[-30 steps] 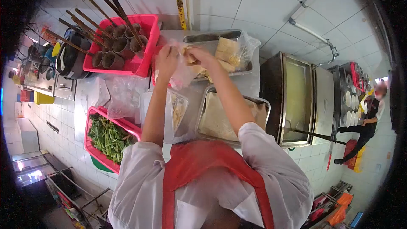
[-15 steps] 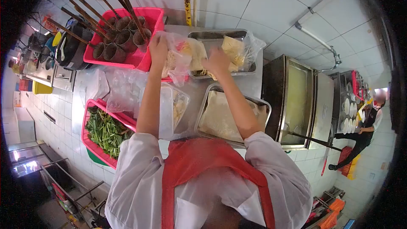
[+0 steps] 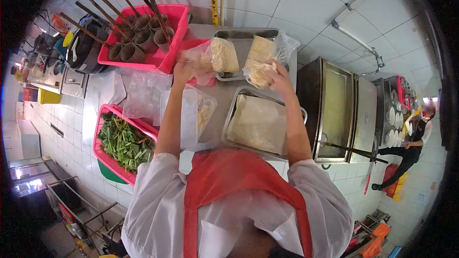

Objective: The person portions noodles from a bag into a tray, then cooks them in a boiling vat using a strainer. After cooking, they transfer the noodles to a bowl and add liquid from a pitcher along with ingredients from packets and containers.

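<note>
My left hand is closed on the edge of a clear plastic bag. A pale yellow block of noodles lies beside it, partly wrapped in the plastic. With bent fingers, my right hand grips a loose clump of noodles. Just behind that clump, another noodle block sits in its own clear bag. Both blocks rest over a metal tray on the far side of the counter.
Nearer me are a paper-lined metal tray and a translucent plastic container. To the left stand a pink basket of cut greens and a pink bin holding several long-handled strainers. A cooker adjoins the counter; a person stands beyond.
My right hand has moved right, bringing a clump of noodles toward the right-hand bag. My left hand has come slightly nearer me, and the left noodle block shows more fully.
</note>
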A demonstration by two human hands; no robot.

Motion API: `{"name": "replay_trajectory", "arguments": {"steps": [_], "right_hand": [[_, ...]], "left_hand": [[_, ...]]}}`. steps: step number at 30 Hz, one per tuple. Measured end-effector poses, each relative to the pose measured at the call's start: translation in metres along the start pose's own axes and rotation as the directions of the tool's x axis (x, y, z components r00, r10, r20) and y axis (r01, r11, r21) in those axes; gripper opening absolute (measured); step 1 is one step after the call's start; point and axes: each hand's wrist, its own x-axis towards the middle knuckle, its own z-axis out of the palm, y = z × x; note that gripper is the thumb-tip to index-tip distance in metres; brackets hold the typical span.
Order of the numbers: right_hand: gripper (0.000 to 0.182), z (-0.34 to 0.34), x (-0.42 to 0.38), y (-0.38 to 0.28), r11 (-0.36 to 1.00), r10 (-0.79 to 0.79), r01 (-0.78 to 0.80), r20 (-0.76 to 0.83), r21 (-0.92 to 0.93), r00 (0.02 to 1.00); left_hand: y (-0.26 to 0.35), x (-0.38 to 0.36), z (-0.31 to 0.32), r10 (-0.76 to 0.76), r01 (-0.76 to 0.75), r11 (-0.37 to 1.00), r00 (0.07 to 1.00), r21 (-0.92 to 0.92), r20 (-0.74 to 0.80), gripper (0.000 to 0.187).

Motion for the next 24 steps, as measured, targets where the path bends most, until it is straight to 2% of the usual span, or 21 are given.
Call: {"name": "replay_trajectory", "arguments": {"steps": [1,2,3,4,5,6,7,8,10,11,12,13,14,16,17,19,20,22,23,24], "right_hand": [[0.039,-0.002,-0.023,0.000,0.979,-0.202,0.203,-0.006,0.008,0.979],[0.040,-0.012,-0.028,0.041,0.963,-0.239,0.232,-0.038,-0.134,0.970],[0.040,-0.021,-0.033,0.082,0.927,-0.281,0.253,-0.065,-0.277,0.958],[0.039,-0.015,-0.054,0.084,0.888,-0.223,0.186,-0.039,-0.421,0.974],[0.037,-0.007,-0.077,0.085,0.823,-0.160,0.118,-0.027,-0.556,0.987],[0.037,-0.008,-0.091,0.102,0.700,-0.120,0.058,-0.037,-0.711,0.992],[0.038,-0.007,-0.102,0.116,0.547,-0.081,0.001,-0.052,-0.837,0.995],[0.038,-0.005,-0.110,0.118,0.546,-0.085,0.006,-0.049,-0.838,0.995],[0.030,0.010,-0.132,0.121,0.789,-0.253,0.069,-0.220,-0.611,0.942],[0.030,0.018,-0.137,0.124,0.792,-0.248,0.062,-0.228,-0.607,0.942],[0.027,0.026,-0.138,0.128,0.570,-0.424,0.098,-0.190,-0.816,0.886],[0.025,0.030,-0.146,0.135,0.300,-0.562,0.078,-0.110,-0.951,0.819],[0.025,0.025,-0.150,0.152,0.310,-0.549,0.047,-0.139,-0.949,0.824],[0.032,0.003,-0.139,0.186,0.411,-0.437,0.173,-0.027,-0.895,0.899],[0.032,0.000,-0.142,0.171,0.422,-0.426,0.152,-0.048,-0.894,0.903],[0.041,-0.005,-0.147,0.117,0.806,-0.187,0.048,-0.178,-0.590,0.966],[0.041,-0.008,-0.146,0.120,0.809,-0.179,0.035,-0.190,-0.586,0.965],[0.041,-0.007,-0.150,0.129,0.932,-0.270,0.127,-0.419,-0.338,0.867],[0.041,-0.005,-0.155,0.128,0.935,-0.266,0.122,-0.429,-0.334,0.863],[0.038,-0.004,-0.158,0.124,0.913,-0.324,0.176,-0.390,-0.369,0.862]], "left_hand": [[-0.010,-0.001,-0.003,0.081,-0.080,0.995,0.997,0.058,-0.010,0.033],[0.001,-0.009,-0.003,0.081,-0.080,0.995,0.997,0.057,-0.013,0.033],[0.027,-0.022,0.000,0.218,-0.215,0.975,0.975,0.060,-0.047,0.036],[0.048,-0.033,0.002,0.351,-0.346,0.936,0.933,0.069,-0.078,0.039],[0.058,-0.038,0.004,0.352,-0.348,0.935,0.933,0.066,-0.076,0.039],[0.065,-0.043,0.006,0.403,-0.333,0.881,0.900,0.336,-0.167,0.039],[0.073,-0.048,0.008,0.472,-0.265,0.769,0.849,0.581,-0.238,0.040],[0.088,-0.056,0.012,0.475,-0.266,0.769,0.846,0.581,-0.241,0.040],[0.113,-0.091,0.030,0.521,-0.401,0.783,0.841,0.475,-0.149,0.037],[0.107,-0.107,0.046,0.487,-0.430,0.799,0.873,0.420,-0.034,0.036],[0.103,-0.122,0.064,0.458,-0.457,0.814,0.885,0.359,0.088,0.036],[0.113,-0.148,0.079,0.328,-0.393,0.893,0.902,0.218,0.281,0.037],[0.121,-0.176,0.092,0.201,-0.279,0.956,0.852,0.095,0.483,0.039],[0.107,-0.210,0.117,0.376,-0.552,0.834,0.599,0.024,0.707,0.044],[0.106,-0.225,0.122,0.367,-0.546,0.838,0.586,0.018,0.722,0.044],[0.107,-0.245,0.131,0.171,-0.233,0.971,0.539,-0.049,0.825,0.051],[0.103,-0.247,0.134,0.166,-0.228,0.972,0.528,-0.049,0.833,0.051],[0.091,-0.242,0.140,-0.005,0.005,1.000,0.610,0.003,0.792,0.055],[0.104,-0.238,0.138,-0.075,0.049,0.997,0.623,0.057,0.778,0.055],[0.101,-0.234,0.138,-0.074,0.046,0.997,0.619,0.058,0.782,0.055]]}}
